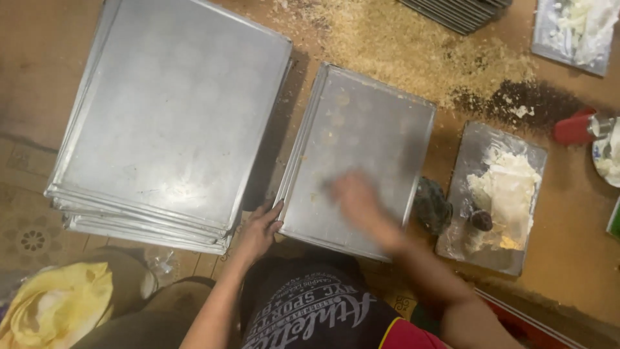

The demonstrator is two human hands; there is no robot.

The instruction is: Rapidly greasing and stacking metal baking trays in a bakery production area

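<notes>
A metal baking tray point(381, 123) lies in front of me on top of a short stack of the same trays. My left hand point(261, 227) grips the tray's near left corner, fingers curled over the rim. Blurred by motion, my right hand point(355, 197) lies flat on the tray's surface near its front half; whether anything is under the palm cannot be made out. Greasy smears mark the tray's surface.
A tall stack of larger trays point(168, 116) stands at the left. To the right lie a dark rag point(433, 205) and a small tray with white fat point(500, 187). Crumbs point(400, 45) cover the table behind. A red-handled tool point(575, 128) and yellow cloth point(55, 304) are nearby.
</notes>
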